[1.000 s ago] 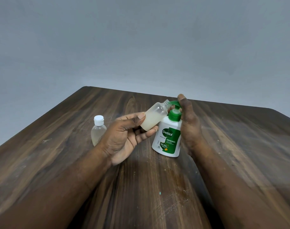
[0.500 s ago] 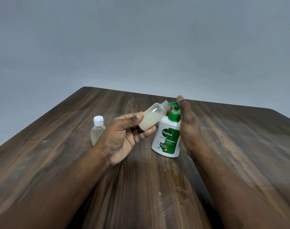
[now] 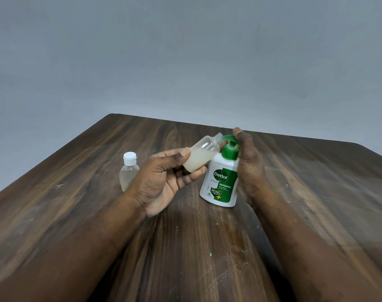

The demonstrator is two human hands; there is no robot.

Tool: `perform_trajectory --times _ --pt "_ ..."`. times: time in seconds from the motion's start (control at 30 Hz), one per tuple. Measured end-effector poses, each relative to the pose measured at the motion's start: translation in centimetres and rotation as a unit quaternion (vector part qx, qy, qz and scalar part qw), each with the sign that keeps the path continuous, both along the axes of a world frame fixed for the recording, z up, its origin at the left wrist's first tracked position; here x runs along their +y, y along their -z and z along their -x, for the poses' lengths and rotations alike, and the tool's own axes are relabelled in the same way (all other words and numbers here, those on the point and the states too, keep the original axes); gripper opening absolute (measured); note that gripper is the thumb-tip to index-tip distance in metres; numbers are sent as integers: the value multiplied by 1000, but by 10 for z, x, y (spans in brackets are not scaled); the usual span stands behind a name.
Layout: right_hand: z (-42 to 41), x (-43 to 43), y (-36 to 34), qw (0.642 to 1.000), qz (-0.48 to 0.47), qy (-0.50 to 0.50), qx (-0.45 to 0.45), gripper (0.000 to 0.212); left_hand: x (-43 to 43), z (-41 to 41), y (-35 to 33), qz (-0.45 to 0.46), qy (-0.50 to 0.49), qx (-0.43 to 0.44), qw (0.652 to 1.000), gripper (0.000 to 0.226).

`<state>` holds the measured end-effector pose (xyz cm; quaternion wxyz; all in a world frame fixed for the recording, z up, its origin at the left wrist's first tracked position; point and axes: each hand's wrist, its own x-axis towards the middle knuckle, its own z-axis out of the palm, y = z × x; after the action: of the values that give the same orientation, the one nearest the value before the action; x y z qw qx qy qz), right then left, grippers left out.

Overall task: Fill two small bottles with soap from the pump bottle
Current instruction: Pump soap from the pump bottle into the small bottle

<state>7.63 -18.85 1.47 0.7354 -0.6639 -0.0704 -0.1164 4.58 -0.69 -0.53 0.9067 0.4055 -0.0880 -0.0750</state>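
The left hand (image 3: 161, 182) grips the small bottle (image 3: 199, 155) round its lower half, thumb on top and the other digits beneath. It tilts the bottle so the bare threaded mouth sits right at the spout of the pump bottle (image 3: 220, 182); whether the two touch I cannot tell. The right hand (image 3: 248, 168) holds the far side of that pump bottle, which stands on the table (image 3: 207, 258), with one fingertip up on the green pump head (image 3: 229, 139).

Over the last second very little has shifted. The small bottle's base has drifted slightly left, and the fingertip has stayed on the pump head, which may sit a touch lower than before. The cloudy soap fills roughly the lower half of the held bottle and shows no clear rise. I judge that pumping is under way and this bottle needs more strokes.

Off to the left, the capped bottle (image 3: 129, 171) stands upright, well apart from the spout, holding pale liquid; it looks already filled. Beyond the table's far edge is a plain grey wall (image 3: 185, 62).
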Motion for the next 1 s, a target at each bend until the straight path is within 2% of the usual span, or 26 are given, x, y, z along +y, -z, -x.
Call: perform_trajectory --times 0.5,0.63,1.0 --pt "-1 -1 0 1000 4 -10 -5 54 0 0 0 -2 3 0 1000 43" --pt "-1 0 2 1000 -7 -12 -3 47 0 1 1 1 8 3 1000 43" --pt "-2 -1 1 1000 -11 -21 -6 48 0 0 0 11 7 -5 1000 45"
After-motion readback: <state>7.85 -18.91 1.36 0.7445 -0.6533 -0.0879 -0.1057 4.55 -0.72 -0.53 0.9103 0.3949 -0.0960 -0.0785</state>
